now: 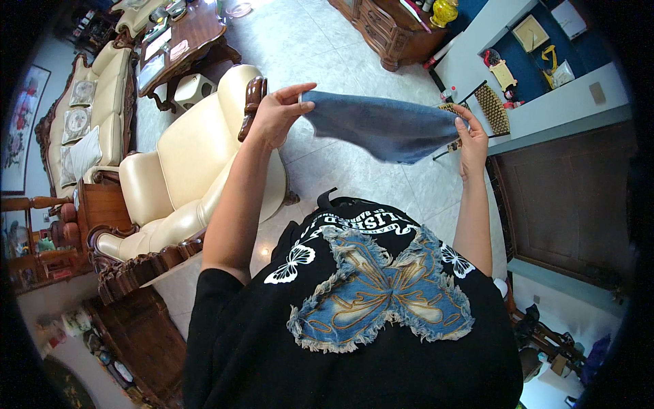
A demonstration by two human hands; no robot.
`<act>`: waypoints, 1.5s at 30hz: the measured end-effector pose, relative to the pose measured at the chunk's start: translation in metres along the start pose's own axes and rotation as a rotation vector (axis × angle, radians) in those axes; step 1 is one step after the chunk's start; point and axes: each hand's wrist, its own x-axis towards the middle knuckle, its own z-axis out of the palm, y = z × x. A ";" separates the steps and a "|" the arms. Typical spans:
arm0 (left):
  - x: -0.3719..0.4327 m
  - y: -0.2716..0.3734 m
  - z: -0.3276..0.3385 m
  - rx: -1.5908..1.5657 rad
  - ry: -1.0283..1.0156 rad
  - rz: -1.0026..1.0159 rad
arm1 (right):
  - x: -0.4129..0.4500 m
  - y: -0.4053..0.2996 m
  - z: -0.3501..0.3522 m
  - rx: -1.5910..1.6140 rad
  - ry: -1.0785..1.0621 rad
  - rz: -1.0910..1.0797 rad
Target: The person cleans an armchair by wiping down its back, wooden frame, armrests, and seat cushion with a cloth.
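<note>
A piece of blue denim-like cloth (pixel 380 125) is stretched between my two hands, out in front of my chest and over the tiled floor. My left hand (pixel 286 110) pinches its left end between thumb and fingers. At the other end, my right hand (pixel 470 135) grips the cloth by its right corner. The upper edge runs nearly straight, while the lower edge sags in a curve. Below it shows my black T-shirt (pixel 245 347) with a frayed denim butterfly patch (pixel 383 291).
A cream leather armchair (pixel 189 153) stands close on the left, with a sofa (pixel 110 92) and a wooden table (pixel 196 30) beyond. A carved wooden cabinet (pixel 380 30) is ahead. Wall shelves (pixel 541 61), a bristly-looking rack (pixel 491 110) and a dark door (pixel 567 199) lie to the right.
</note>
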 end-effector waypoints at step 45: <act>-0.017 -0.036 0.153 0.213 0.354 0.562 | -0.044 -0.047 0.137 0.104 0.050 -0.067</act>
